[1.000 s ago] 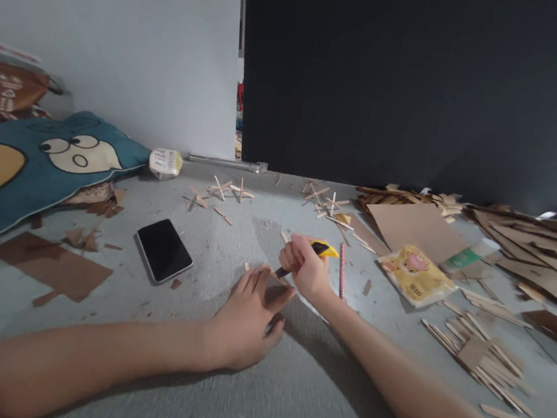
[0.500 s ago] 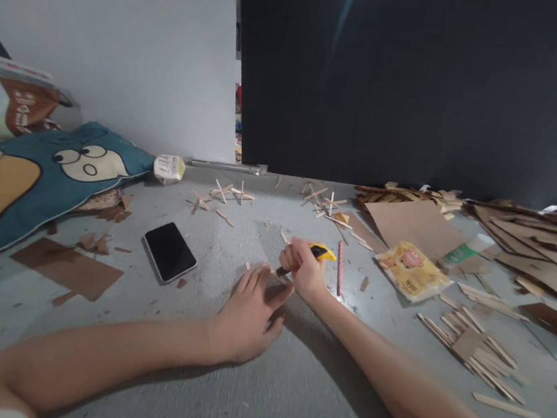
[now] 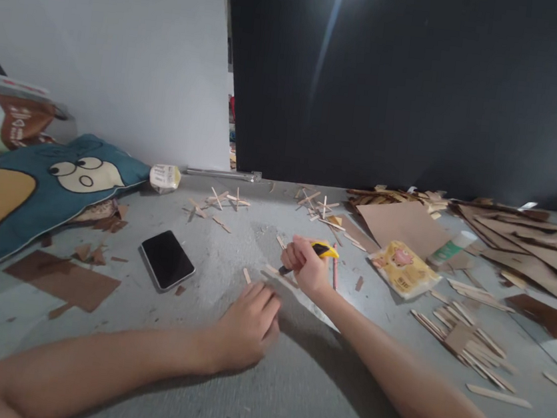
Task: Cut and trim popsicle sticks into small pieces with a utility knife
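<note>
My right hand point(image 3: 305, 266) is wrapped round a yellow and black utility knife point(image 3: 324, 248), with its dark front end pointing down and left. Just under that end, a flat wooden stick point(image 3: 278, 275) lies on the grey tabletop. My left hand point(image 3: 253, 317) rests lower and to the left, fingers curled in; whatever may be inside is hidden. A short stick piece point(image 3: 247, 275) lies just beyond its fingertips, and another small piece point(image 3: 281, 242) is beside the right hand. Partly behind the right hand is a red pencil-like rod point(image 3: 335, 272).
A phone point(image 3: 167, 260) lies to the left, near brown cardboard point(image 3: 63, 278) and a blue cushion point(image 3: 77, 206). Small stick assemblies point(image 3: 219, 200) stand at the back. On the right are a yellow packet point(image 3: 404, 269), a glue stick point(image 3: 451, 247) and loose wooden sticks point(image 3: 469, 338).
My left hand has drawn back from the right hand and its fingers have curled, uncovering the stick under the knife. The right hand still holds the knife. The view has shifted slightly.
</note>
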